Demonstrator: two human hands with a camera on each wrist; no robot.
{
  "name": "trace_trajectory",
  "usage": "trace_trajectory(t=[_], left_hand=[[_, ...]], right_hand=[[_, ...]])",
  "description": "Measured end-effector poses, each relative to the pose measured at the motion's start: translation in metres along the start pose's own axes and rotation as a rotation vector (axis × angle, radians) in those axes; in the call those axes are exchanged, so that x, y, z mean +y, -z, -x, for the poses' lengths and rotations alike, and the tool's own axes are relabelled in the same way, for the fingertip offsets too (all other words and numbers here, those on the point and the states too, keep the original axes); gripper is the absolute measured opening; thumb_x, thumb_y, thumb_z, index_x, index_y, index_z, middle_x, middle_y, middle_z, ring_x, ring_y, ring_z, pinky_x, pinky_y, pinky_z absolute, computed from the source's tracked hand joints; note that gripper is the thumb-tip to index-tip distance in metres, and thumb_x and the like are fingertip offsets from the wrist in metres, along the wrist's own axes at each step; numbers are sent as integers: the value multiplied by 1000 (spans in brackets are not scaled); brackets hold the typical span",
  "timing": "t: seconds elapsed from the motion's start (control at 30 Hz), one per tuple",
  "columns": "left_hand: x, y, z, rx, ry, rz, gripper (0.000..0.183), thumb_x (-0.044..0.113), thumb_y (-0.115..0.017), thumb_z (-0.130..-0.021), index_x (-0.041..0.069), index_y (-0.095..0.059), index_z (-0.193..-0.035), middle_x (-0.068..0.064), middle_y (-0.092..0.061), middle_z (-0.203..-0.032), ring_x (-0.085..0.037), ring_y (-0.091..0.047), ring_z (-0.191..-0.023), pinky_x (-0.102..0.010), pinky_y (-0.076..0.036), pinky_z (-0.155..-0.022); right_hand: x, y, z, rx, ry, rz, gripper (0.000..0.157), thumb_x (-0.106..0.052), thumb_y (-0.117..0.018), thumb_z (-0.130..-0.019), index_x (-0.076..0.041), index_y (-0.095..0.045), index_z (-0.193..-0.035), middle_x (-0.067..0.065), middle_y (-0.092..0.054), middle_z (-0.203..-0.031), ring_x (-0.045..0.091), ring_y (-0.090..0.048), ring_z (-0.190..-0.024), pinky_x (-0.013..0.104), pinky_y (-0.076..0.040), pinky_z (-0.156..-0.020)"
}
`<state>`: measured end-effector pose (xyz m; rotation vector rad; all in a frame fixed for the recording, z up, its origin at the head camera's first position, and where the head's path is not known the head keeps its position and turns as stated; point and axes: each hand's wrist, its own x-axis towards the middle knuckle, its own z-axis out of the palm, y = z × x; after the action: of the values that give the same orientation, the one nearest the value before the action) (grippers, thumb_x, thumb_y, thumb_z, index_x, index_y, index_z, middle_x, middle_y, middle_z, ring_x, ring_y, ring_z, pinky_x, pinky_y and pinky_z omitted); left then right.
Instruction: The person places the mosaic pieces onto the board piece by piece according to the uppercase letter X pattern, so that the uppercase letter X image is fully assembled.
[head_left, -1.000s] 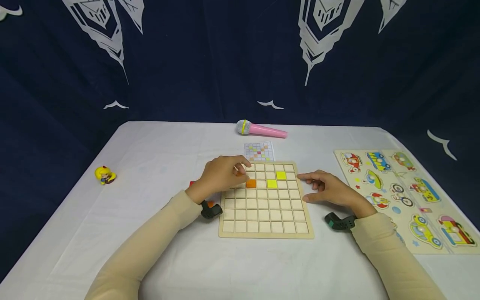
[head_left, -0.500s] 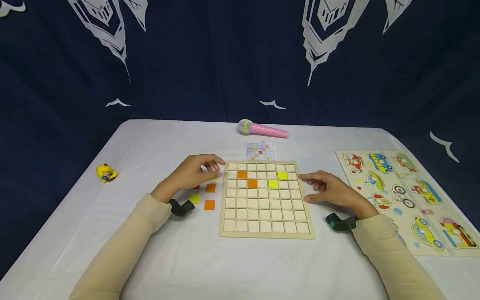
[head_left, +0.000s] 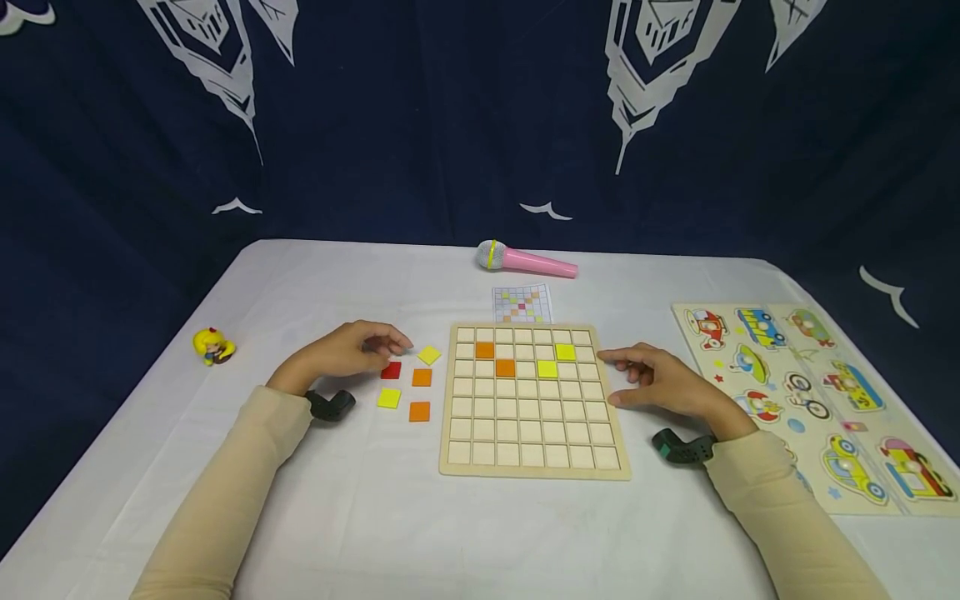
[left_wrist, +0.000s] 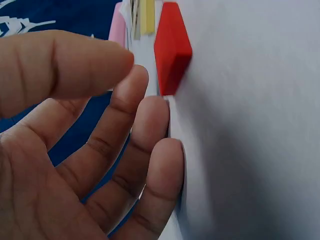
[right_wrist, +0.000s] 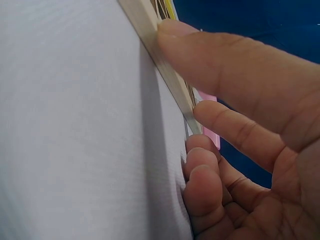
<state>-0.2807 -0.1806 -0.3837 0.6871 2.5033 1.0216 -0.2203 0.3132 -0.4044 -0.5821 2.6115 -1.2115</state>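
Note:
My left hand (head_left: 343, 350) hovers low over the cloth beside a red square tile (head_left: 392, 371), its fingers loosely bent and holding nothing. In the left wrist view, the red tile stands just past the fingertips (left_wrist: 165, 160), apart from the thumb. Yellow tiles (head_left: 388, 398) and orange tiles (head_left: 420, 412) lie close by. A wooden grid board (head_left: 517, 454) has two orange and two yellow tiles set in its upper squares. At the board's right edge rests my right hand (head_left: 660, 383); its thumb (right_wrist: 200, 55) and forefinger touch the rim in the right wrist view.
A small printed pattern card (head_left: 521, 303) lies behind the board, with a pink toy microphone (head_left: 528, 259) farther back. On the right lies a picture puzzle board (head_left: 817, 400) of vehicles. A yellow-haired figurine (head_left: 213, 346) stands on the left.
My left hand has moved left off the board to the loose tiles, uncovering an orange tile in the second row. The right hand stays at the board's edge.

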Motion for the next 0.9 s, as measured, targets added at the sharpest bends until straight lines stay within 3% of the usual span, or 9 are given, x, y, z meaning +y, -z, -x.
trace_trajectory(t=[0.17, 0.4, 0.7, 0.9], left_hand=[[-3, 0, 2, -10, 46, -42, 47, -10, -60, -87, 3, -75, -128, -12, -74, -130, -29, -60, -111, -44, -49, -105], [-3, -3, 5, -11, 61, -74, 48, -12, -58, -84, 7, -80, -122, -11, -72, -126, -30, -58, -111, -44, -49, -104], [-9, -3, 5, 25, 88, -102, 34, -2, -71, -88, 10, -81, -119, -10, -70, -119, -28, -58, -106, -39, -49, -97], [-17, 2, 5, 47, 89, -88, 30, 6, -80, -89, 7, -79, -120, -7, -69, -109, -23, -57, -97, -34, -47, -88]], right_hand=[[0, -1, 0, 5, 4, 1, 65, -6, -87, -90, 10, -59, -146, 12, -57, -114, 18, -48, -92, 23, -44, -78], [1, 0, 0, 5, 2, 14, 65, -7, -88, -89, 10, -60, -146, 12, -57, -114, 17, -48, -92, 24, -44, -78], [-1, 0, 1, 4, 6, 3, 64, -6, -87, -89, 10, -60, -145, 12, -57, -113, 17, -47, -91, 24, -44, -77], [-1, 0, 0, 2, -1, 2, 64, -6, -87, -90, 10, -60, -146, 12, -57, -114, 17, -47, -91, 23, -44, -77]])
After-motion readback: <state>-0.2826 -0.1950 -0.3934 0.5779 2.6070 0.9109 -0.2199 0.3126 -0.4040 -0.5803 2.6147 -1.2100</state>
